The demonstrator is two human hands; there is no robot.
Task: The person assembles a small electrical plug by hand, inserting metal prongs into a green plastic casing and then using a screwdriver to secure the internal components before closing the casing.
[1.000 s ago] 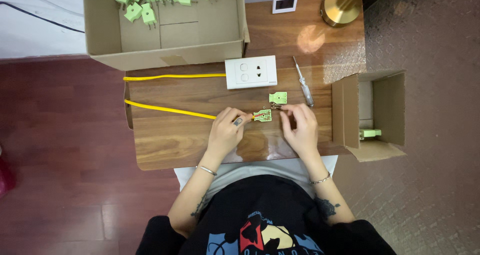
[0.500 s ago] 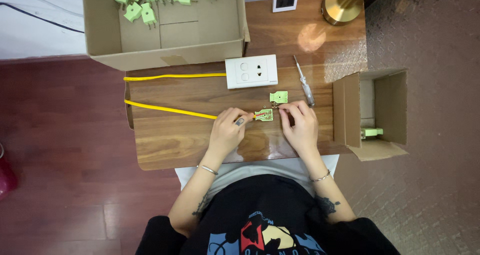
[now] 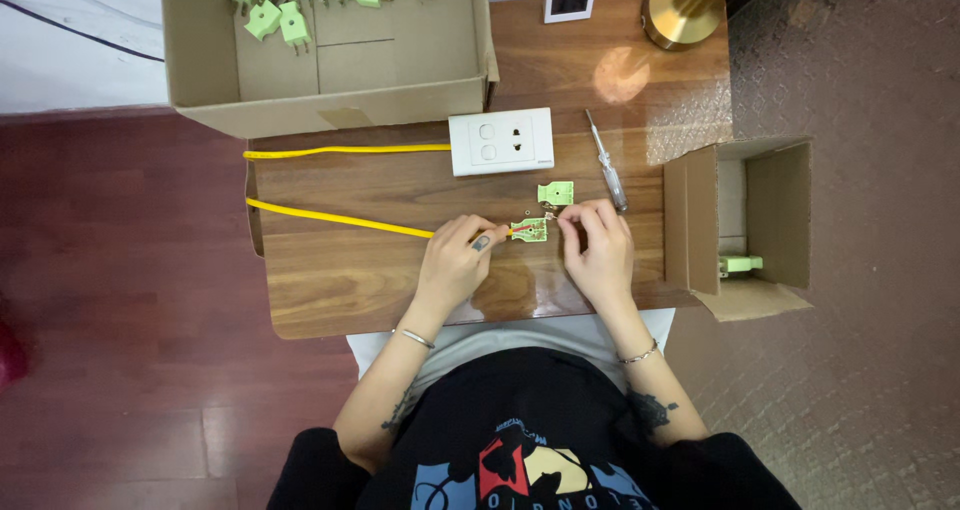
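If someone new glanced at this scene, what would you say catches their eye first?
Probably the bright yellow cable running across the wooden table to the small green plug part, which the left hand and right hand pinch at the centre. Next, the cardboard box of green plugs at the top left.

A single camera worn on the person's head looks almost straight down from well above. The wooden surface fills the middle of the frame, with the person's lap at the bottom edge, a big cardboard box at the top and floor on both sides.
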